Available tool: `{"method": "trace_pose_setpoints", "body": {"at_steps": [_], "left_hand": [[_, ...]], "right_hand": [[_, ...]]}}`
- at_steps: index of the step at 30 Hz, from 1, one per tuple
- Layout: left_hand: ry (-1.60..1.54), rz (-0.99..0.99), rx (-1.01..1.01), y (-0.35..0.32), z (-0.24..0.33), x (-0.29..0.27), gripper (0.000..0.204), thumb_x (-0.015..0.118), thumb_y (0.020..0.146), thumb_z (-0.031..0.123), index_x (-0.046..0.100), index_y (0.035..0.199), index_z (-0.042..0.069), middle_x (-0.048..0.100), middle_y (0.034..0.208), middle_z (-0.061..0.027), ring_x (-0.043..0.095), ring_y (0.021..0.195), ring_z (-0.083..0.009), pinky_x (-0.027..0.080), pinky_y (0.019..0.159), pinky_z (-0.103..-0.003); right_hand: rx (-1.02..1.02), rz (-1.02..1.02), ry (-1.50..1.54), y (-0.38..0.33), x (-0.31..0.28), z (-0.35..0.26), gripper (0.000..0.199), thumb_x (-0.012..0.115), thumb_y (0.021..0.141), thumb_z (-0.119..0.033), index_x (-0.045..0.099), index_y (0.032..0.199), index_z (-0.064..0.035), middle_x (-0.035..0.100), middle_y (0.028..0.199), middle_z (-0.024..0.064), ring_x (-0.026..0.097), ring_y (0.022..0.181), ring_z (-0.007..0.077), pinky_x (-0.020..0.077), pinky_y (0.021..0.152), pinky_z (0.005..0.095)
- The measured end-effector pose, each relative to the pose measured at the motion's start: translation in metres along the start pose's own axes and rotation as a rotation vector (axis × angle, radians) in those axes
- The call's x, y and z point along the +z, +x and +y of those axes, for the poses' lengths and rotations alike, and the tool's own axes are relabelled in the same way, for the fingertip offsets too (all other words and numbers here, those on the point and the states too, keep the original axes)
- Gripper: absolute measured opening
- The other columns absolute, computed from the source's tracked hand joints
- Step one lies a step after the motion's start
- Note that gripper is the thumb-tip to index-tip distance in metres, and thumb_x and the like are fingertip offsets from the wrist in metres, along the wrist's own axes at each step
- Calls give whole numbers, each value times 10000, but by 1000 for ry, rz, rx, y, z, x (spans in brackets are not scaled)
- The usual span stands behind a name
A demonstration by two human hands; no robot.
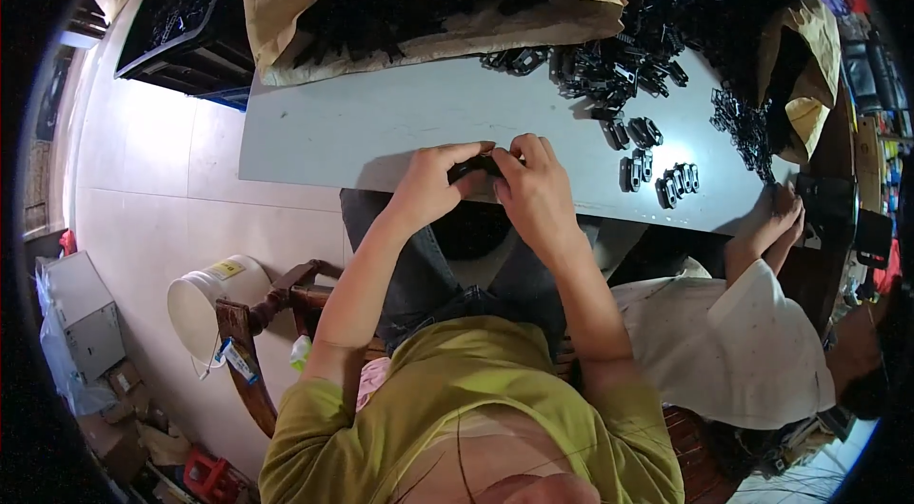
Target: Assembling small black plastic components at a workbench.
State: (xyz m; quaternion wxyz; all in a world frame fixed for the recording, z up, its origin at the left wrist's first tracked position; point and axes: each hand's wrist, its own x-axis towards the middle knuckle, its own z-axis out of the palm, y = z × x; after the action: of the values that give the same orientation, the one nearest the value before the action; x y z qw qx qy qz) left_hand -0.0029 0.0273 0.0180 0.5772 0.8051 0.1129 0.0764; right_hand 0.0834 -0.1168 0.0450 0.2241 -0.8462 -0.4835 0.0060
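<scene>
Just over the table's front edge, both my hands meet on one small black plastic part [469, 166]. My left hand [433, 182] pinches its left end between thumb and fingers. At its right end, my right hand [535, 182] is closed, fingertips pressed against it. The fingers cover much of the part, so its exact kind cannot be made out. Several similar black oblong pieces with slots [678, 183] stand in short rows on the grey table [324, 138], to the right of my hands.
A big open paper sack [276, 19] of black parts lies at the back. Loose black parts [619, 66] heap behind right. A black crate [181, 57] sits far left, a white bucket [219, 299] on the floor. At right, another person's hands [771, 223] work near a smaller sack [814, 76].
</scene>
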Motion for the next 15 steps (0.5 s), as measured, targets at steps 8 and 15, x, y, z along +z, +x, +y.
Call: {"method": "trace_pose_setpoints", "body": {"at_steps": [8,15], "left_hand": [[-229,56,-212,-3,9,1,331,669,786,54,627,1114,34,664,973,-113,617,881,-182,469,812,-302],[-203,-32,111,-16,8,0,314,656,789,58,619,1099,26,662,952,-78,593,861,-130,464,809,-279]], "right_hand": [[49,75,163,-10,1,-5,339,735,672,-71,605,968,27,542,948,106,562,805,229,477,637,319],[365,-169,794,-29,-6,13,254,768,751,-156,595,757,30,531,668,59,496,630,90,420,565,254]]}}
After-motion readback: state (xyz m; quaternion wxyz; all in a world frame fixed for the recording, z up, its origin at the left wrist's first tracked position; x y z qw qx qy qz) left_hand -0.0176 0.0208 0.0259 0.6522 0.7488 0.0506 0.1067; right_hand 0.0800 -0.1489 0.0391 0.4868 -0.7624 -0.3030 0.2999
